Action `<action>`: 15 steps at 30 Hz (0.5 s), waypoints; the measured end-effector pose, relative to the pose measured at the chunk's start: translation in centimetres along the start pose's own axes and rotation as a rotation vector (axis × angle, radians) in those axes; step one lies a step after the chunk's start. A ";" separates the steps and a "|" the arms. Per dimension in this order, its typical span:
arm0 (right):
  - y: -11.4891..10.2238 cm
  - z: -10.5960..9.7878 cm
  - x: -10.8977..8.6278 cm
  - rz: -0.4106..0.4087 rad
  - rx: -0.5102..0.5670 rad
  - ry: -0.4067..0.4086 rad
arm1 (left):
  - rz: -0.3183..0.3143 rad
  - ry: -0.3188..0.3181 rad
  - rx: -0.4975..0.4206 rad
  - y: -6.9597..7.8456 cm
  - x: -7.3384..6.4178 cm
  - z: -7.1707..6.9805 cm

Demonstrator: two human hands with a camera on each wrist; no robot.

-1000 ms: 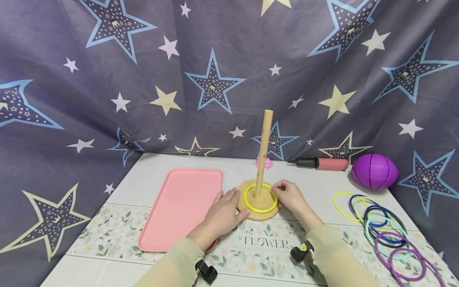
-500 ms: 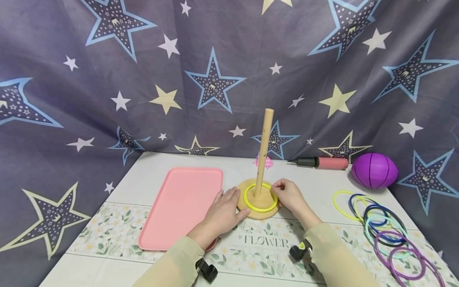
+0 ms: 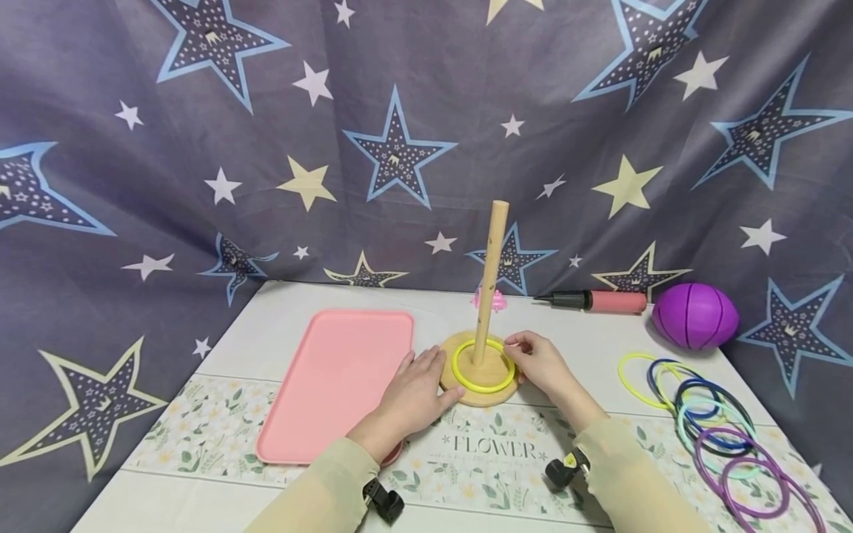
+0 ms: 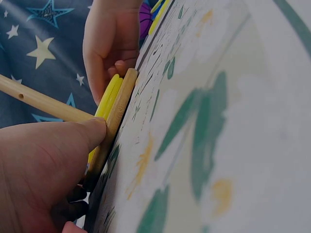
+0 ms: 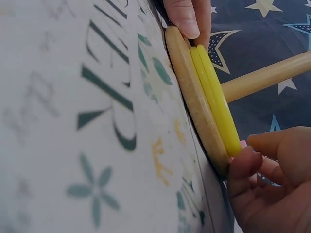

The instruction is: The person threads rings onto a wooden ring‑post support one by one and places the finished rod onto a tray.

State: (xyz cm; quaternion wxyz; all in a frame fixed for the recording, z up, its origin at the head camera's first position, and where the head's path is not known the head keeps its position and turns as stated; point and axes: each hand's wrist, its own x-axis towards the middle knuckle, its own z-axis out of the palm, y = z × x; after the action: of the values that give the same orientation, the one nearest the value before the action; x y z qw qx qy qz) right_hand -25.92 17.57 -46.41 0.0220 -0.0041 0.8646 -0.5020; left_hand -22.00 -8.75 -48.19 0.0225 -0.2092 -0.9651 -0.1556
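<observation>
A round wooden base (image 3: 498, 364) carries an upright wooden rod (image 3: 491, 274). Around the rod's foot lie yellow rings (image 3: 484, 390); the right wrist view shows two of these rings (image 5: 218, 102) stacked flat on the base. My left hand (image 3: 415, 396) lies with fairly straight fingers against the base's left side, its thumb at the near left edge. On the opposite side, my right hand (image 3: 543, 366) pinches the rings' right edge between thumb and forefinger. Part of the base's left rim is hidden behind the left fingers.
A pink tray (image 3: 346, 392) lies left, partly under the left forearm. Several coloured rings (image 3: 713, 414) are heaped at the right. Behind stand a purple ball (image 3: 696, 317), a red and black hand pump (image 3: 616, 302) and a small pink object (image 3: 499, 302).
Both hands, the base and the yellow rings stay in place. Only the right wrist and forearm shift very slightly to the right.
</observation>
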 end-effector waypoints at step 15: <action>0.3 -4.1 -3.2 -0.113 -0.106 0.080 | 0.008 0.002 0.005 -0.1 0.0 0.1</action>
State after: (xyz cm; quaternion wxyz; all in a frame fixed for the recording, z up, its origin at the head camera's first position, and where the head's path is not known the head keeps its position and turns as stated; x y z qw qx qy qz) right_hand -22.93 21.35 -44.49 -0.0413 -0.0341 0.8885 -0.4557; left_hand -22.05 -8.82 -48.27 0.0244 -0.2128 -0.9647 -0.1531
